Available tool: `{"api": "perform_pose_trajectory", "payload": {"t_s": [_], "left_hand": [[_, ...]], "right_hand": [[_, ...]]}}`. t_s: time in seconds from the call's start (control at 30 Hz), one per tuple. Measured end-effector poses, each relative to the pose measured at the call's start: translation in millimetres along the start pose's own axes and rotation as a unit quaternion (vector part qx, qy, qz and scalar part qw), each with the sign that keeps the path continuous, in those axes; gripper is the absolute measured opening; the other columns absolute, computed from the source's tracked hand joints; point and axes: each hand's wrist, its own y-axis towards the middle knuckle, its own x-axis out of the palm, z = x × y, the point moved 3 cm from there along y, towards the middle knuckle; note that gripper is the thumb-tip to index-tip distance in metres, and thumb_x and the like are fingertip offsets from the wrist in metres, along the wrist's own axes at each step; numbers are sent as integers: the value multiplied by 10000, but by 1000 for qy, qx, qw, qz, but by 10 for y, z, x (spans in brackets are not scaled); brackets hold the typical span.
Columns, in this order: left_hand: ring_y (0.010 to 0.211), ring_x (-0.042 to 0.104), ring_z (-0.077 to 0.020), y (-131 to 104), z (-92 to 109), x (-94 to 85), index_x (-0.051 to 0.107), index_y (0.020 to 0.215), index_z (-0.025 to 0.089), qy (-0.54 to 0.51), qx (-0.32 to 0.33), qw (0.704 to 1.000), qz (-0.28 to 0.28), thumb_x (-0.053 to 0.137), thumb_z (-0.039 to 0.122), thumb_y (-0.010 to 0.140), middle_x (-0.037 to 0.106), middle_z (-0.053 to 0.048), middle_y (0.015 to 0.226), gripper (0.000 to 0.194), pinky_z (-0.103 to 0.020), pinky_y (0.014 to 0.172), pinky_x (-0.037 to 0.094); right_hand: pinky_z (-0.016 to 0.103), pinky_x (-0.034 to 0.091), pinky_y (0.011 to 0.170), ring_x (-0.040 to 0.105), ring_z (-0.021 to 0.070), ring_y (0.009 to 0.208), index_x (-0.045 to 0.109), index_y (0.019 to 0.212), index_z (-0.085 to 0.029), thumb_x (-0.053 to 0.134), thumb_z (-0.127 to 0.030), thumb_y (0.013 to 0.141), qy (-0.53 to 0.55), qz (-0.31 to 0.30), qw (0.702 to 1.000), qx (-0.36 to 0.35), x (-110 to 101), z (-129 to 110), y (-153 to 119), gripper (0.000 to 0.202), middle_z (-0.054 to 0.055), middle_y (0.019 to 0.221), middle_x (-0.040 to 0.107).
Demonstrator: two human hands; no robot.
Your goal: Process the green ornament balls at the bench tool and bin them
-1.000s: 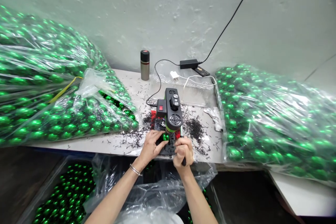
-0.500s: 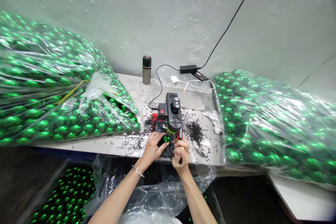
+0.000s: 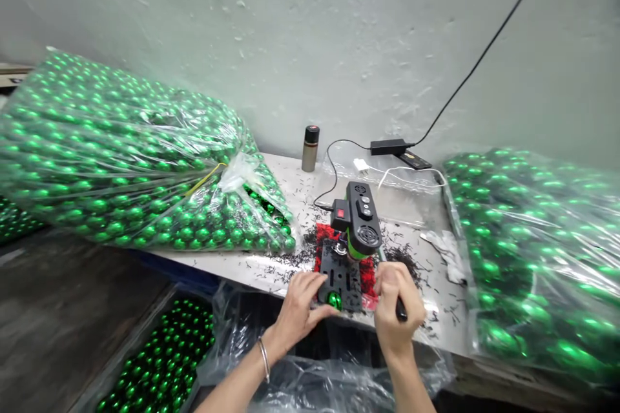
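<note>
From where I stand, the left hand (image 3: 307, 303) is open in a loose C, thumb and fingers spread around a green ball (image 3: 334, 300) at the near end of the black slotted plate (image 3: 341, 274); I can't tell whether they touch it. The right hand (image 3: 397, 303) is closed firmly on the black handle (image 3: 401, 310) of the machine (image 3: 363, 219), whose head overhangs the plate farther back. I'd say the ball wants steadying from both sides, fingertips kept out from under that head, and the handle worked smoothly rather than jerked.

On the counter (image 3: 288, 177), a big clear bag (image 3: 165, 174) on the left bulges with green balls, gathered at a whitish knot, with a gap in the plastic near its right end. Another bag (image 3: 542, 271) of them fills the right side. Below, at the near left, a bin (image 3: 121, 348) holds more balls. The clear tray (image 3: 407, 203) at the far side holds a white plug (image 3: 361, 164).
</note>
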Motion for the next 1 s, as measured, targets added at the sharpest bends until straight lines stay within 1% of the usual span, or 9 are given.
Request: {"api": "perform_pose_trajectory", "payload": {"t_s": [0.13,0.23,0.37,0.53,0.67,0.77,0.87,0.93,1.0], "left_hand": [[1162,566,-300,452,-322,-367,635,1225,173,181,-86,978,53,469,276,995,660,-153,1223,303,-459,976,434],[1076,591,-314,878,-612,-542,676,1108,129,336,-185,919,-90,459,204,970,692,-181,1112,268,-435,920,423],[1012,627,-332,1167,-807,-642,707,949,132,343,-196,904,-161,622,145,843,729,-184,962,137,-409,883,415],[981,672,-297,1200,-892,-720,695,1087,176,301,-197,915,-182,660,227,846,750,-116,958,249,-358,856,450],[905,687,-233,1046,-832,-793,617,1256,148,6,-270,960,-74,593,392,911,740,-99,1033,424,-320,789,505],[845,687,-181,828,-736,-649,652,1183,149,-326,-342,881,19,705,453,818,730,-83,1039,478,-280,747,527],[751,672,-137,630,-615,-348,695,1029,138,-479,-399,780,45,815,400,709,725,-57,905,431,-234,681,521],[721,663,-124,545,-537,-138,696,999,135,-503,-420,754,39,833,378,688,717,-47,857,417,-222,666,517],[723,664,-128,500,-468,40,688,1044,137,-477,-418,773,10,816,380,710,722,-49,865,433,-228,666,517]], "right_hand": [[275,371,571,487,117,619,449,657,-202,449,-87,937,2,15,1000,-19,20,62,-98,302,-10,666,487],[271,376,572,497,116,633,454,659,-199,445,-76,932,-4,12,1000,-20,23,81,-116,300,-7,685,495],[276,389,583,515,126,656,446,635,-198,442,-75,927,-1,16,1000,-24,30,102,-140,317,-4,676,499],[280,390,585,510,126,643,447,630,-198,443,-74,924,1,25,999,-31,36,119,-163,319,-6,668,501],[276,386,576,509,121,639,448,627,-196,440,-69,924,-5,21,999,-28,36,112,-163,323,-5,674,506],[274,384,574,510,121,642,455,624,-196,433,-68,926,-7,27,999,-26,40,107,-165,329,-6,671,504],[275,387,576,513,123,643,453,621,-199,432,-70,927,-10,31,999,-25,46,100,-163,333,-7,662,502],[275,391,578,512,123,640,449,623,-201,433,-73,927,-14,31,999,-23,47,93,-160,331,-8,659,500],[274,395,578,510,122,636,448,629,-203,433,-76,927,-17,29,999,-24,44,87,-156,325,-10,658,498]]}}
